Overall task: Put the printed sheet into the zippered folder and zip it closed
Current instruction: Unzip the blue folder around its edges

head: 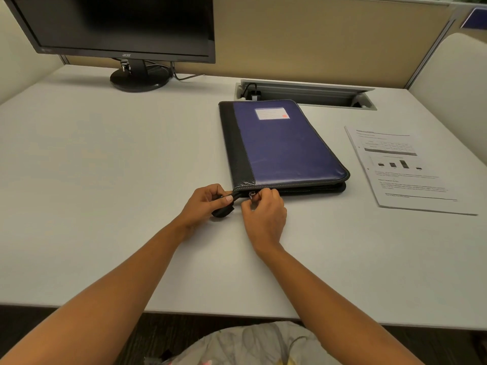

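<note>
A blue and black zippered folder (282, 146) lies flat on the white desk (105, 180), its cover down and a white label near its far end. My left hand (204, 204) grips the folder's black near-left corner strap. My right hand (263, 209) pinches the metal zipper pull (252, 194) at the folder's near edge, close to that corner. The printed sheet (403, 167), with a table, a bar chart and text, lies flat on the desk to the right of the folder, apart from it.
A black monitor (118, 25) on a round stand is at the back left, cables behind it. A recessed cable tray (305, 94) with a plug runs just behind the folder. Beige partition walls close the back and right.
</note>
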### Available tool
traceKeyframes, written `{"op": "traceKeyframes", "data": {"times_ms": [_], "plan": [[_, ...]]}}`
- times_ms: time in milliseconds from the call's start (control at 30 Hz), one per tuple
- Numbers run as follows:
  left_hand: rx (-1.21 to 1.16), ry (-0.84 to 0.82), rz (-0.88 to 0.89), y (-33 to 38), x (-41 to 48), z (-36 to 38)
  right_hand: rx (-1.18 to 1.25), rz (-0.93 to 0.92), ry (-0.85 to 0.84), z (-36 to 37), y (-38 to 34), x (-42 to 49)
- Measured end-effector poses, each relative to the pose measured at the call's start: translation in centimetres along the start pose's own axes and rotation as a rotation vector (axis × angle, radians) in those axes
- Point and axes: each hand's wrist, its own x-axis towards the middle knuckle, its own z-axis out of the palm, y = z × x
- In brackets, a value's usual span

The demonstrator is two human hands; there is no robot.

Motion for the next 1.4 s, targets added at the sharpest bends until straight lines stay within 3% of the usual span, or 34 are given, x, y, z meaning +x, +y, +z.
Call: {"op": "traceKeyframes", "data": {"times_ms": [300,467,900,1300,1400], "plan": [[-0.069,-0.026,0.010,0.2,0.0,0.2,0.043,-0.107,0.079,-1.0,0.6,0.4],[-0.018,0.026,0.016,-0.1,0.0,0.4,0.031,-0.253,-0.002,-1.8,1.7,0.6],[0.332,0.224,0.188,-1.3,0.3,1.3,0.111,-0.010,0.023,-2.9,3.5,1.9],[0.385,0.117,0.161,-1.0,0.3,1.3,0.257,-0.193,-0.197,-1.6,1.1,-0.3],[0.288,0.075,0.144,-1.0,0.2,1.3,0.283,-0.204,-0.221,-1.3,0.9,-0.4]]}}
